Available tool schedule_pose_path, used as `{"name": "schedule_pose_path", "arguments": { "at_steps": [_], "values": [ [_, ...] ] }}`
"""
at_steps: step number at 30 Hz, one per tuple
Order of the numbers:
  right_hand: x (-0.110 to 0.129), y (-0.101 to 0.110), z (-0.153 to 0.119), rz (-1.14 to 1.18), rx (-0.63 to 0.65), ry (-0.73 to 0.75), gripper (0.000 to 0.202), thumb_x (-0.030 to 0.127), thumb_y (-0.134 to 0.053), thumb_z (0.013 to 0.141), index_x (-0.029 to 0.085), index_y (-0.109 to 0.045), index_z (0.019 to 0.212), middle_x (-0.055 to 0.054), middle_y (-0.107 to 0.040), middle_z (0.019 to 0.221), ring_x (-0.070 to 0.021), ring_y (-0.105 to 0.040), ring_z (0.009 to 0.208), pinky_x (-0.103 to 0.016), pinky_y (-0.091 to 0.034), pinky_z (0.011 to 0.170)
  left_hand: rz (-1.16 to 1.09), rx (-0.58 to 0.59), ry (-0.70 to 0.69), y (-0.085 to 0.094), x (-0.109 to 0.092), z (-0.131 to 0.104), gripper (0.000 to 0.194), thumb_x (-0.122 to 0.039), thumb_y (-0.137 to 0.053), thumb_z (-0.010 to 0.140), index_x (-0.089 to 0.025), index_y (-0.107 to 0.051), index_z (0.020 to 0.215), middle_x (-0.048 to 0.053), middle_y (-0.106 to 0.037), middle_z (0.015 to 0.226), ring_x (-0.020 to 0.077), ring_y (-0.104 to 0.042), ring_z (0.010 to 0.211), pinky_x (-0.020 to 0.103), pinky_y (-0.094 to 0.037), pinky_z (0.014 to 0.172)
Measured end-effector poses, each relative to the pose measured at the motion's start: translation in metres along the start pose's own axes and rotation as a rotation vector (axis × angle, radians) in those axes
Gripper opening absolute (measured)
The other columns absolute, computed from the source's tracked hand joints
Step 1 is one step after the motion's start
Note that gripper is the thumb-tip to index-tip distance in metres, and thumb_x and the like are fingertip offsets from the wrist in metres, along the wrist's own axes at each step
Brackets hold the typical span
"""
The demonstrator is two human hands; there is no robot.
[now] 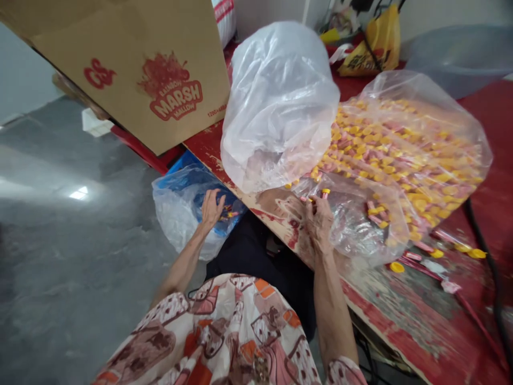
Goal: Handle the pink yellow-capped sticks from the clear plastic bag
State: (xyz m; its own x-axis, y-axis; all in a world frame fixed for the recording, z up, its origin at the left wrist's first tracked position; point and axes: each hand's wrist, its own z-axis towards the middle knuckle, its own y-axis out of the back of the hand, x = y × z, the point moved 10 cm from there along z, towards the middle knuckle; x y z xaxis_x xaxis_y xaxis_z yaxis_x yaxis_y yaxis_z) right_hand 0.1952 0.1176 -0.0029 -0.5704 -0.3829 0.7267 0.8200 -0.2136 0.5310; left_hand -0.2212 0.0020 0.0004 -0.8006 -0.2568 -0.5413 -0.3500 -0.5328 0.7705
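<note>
A clear plastic bag [401, 155] full of small pink tubes with yellow caps lies on the worn red table [425, 326]. At its open mouth, my right hand [319, 219] has its fingers bent together by a pink piece with a yellow cap [325, 192]; what the fingertips hold is too small to make out. My left hand [211, 208] hovers with fingers apart over a blue container lined with a clear bag [172, 208], below the table's edge. Several yellow and pink pieces [228, 213] lie inside that lined container, beside my left hand.
A large cardboard box [132, 69] stands at the upper left, next to a puffed whitish plastic bag [280, 101]. Loose capped tubes [435, 252] and a black cable [481, 240] lie on the right. A yellow bag [374, 45] and a translucent tub [457, 59] are at the back.
</note>
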Motion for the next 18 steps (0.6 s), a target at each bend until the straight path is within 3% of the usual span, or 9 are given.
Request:
{"name": "schedule_pose_path", "arguments": {
  "at_steps": [2,5,9,12,15,18],
  "values": [
    [-0.001,0.0,-0.001,0.009,0.003,-0.012,0.045,0.054,-0.047,0.12,0.022,-0.077,0.122,-0.017,-0.079,0.116,-0.0336,-0.074,0.108,-0.05,-0.06,0.103,-0.034,-0.042,-0.033,0.004,-0.009,0.003,0.018,-0.031,-0.056,0.117,-0.023,-0.07,0.122,0.012,-0.076,0.121,0.0272,-0.075,0.118,0.043,-0.065,0.111],
    [-0.004,-0.001,-0.003,0.002,0.005,-0.022,0.046,0.057,-0.047,0.121,0.022,-0.077,0.123,-0.017,-0.078,0.117,-0.0341,-0.074,0.111,-0.05,-0.059,0.103,-0.097,-0.047,-0.122,-0.009,-0.049,0.009,0.026,-0.021,-0.046,0.118,-0.023,-0.071,0.125,0.013,-0.076,0.126,0.0254,-0.074,0.125,0.042,-0.063,0.117],
    [-0.013,-0.001,-0.004,-0.036,0.001,-0.028,0.054,0.066,-0.046,0.121,0.021,-0.076,0.123,-0.016,-0.077,0.113,-0.0333,-0.073,0.105,-0.049,-0.058,0.101,-0.106,0.127,-0.237,-0.069,-0.128,0.031,0.031,-0.012,-0.048,0.118,-0.021,-0.072,0.136,0.011,-0.077,0.137,0.0218,-0.073,0.132,0.036,-0.061,0.118],
    [-0.018,0.002,-0.003,-0.037,0.001,-0.025,0.06,0.072,-0.047,0.119,0.02,-0.076,0.121,-0.017,-0.076,0.11,-0.0336,-0.071,0.1,-0.05,-0.058,0.099,-0.058,0.247,-0.23,-0.124,-0.175,0.062,0.031,-0.01,-0.048,0.121,-0.01,-0.071,0.143,0.016,-0.076,0.146,0.0223,-0.069,0.146,0.036,-0.05,0.13],
    [-0.019,0.006,-0.001,-0.045,0.003,-0.056,0.069,0.08,-0.047,0.116,0.019,-0.077,0.118,-0.015,-0.073,0.103,-0.0305,-0.067,0.089,-0.048,-0.057,0.091,0.005,0.319,-0.091,-0.166,-0.194,0.093,0.031,-0.014,-0.051,0.124,-0.004,-0.066,0.149,0.023,-0.07,0.158,0.0278,-0.066,0.153,0.041,-0.051,0.13],
    [-0.015,0.011,-0.002,-0.084,0.016,-0.097,0.078,0.086,-0.044,0.113,0.016,-0.078,0.117,-0.013,-0.073,0.1,-0.0274,-0.064,0.084,-0.045,-0.055,0.086,-0.003,0.306,0.01,-0.186,-0.203,0.112,0.031,-0.025,-0.059,0.125,-0.011,-0.066,0.152,0.022,-0.068,0.162,0.0321,-0.064,0.152,0.047,-0.055,0.128]
  ]
}}
